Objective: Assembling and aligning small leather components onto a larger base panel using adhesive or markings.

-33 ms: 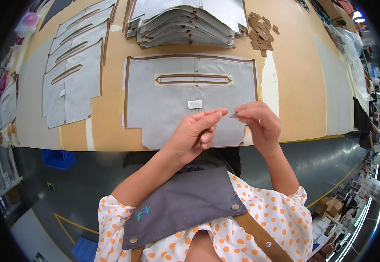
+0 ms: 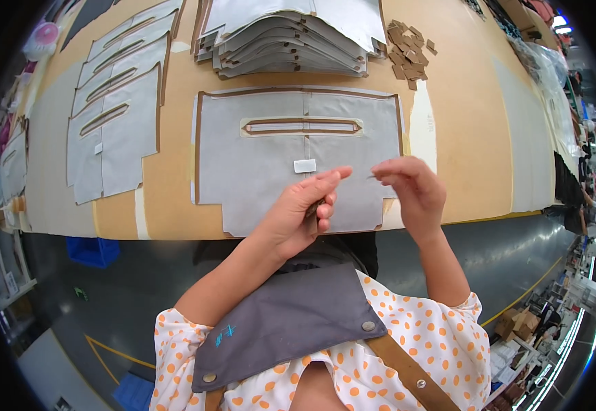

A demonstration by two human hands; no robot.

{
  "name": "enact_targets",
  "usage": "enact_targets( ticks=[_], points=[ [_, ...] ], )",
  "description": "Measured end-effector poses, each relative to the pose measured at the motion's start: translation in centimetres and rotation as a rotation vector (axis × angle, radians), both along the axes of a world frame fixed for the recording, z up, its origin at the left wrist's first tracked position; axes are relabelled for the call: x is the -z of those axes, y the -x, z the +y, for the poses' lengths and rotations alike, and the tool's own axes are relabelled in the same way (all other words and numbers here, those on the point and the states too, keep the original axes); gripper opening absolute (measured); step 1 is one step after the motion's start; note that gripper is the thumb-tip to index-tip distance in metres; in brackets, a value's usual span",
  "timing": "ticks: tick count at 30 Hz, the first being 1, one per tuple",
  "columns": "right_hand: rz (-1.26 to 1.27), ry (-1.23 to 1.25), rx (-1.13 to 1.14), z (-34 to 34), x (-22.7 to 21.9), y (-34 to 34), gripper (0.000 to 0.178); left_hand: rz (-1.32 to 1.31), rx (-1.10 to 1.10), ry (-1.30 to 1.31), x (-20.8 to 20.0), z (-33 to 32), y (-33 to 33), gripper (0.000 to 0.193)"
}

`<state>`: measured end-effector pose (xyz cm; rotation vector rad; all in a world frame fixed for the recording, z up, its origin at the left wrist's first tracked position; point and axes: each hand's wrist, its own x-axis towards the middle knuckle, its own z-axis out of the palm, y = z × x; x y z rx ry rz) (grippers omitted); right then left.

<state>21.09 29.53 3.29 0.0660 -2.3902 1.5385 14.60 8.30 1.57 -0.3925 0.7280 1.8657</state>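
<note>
In front of me a grey panel (image 2: 243,171) with brown-edged borders lies flat on the table. It has a long slot opening (image 2: 302,126) framed in brown, and a small white rectangular tag (image 2: 305,166) sits below the slot. Over the panel's lower part, my left hand (image 2: 305,205) is curled around small dark brown pieces, only partly visible in the palm, with its index finger pointing right. My right hand (image 2: 414,188) hovers beside it, apart from the left, thumb and fingertips pinching a tiny thin piece (image 2: 372,177) whose kind is unclear.
Beyond the panel stands a thick stack of similar grey panels (image 2: 291,48). A loose pile of small brown rectangular patches (image 2: 409,51) lies to its right. Several overlapping slotted panels (image 2: 123,130) rest at left. The table's near edge runs just below my hands; a blue crate (image 2: 92,251) is underneath.
My hands have drawn slightly apart: the right has shifted a little to the right, and the left fingertips a little to the left. The panels lie as before.
</note>
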Motion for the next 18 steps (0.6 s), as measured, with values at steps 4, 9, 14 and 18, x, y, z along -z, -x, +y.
enact_targets(
  ticks=[4,9,14,18],
  points=[
    [-0.368,0.353,0.203,1.9,-1.2,2.4,0.014,-0.293,-0.178,0.032,-1.9,0.9,0.9,0.039],
    [-0.459,0.383,0.212,4.1,0.0,3.7,0.016,-0.241,-0.102,-0.209,1.2,0.2,1.7,0.04],
    [-0.538,0.408,0.201,5.2,0.3,4.9,0.016,0.007,0.059,-0.281,2.3,0.0,3.6,0.035],
    [-0.573,0.311,0.101,6.0,0.8,6.5,0.017,1.269,0.187,0.47,2.5,1.9,3.3,0.024]
  ],
)
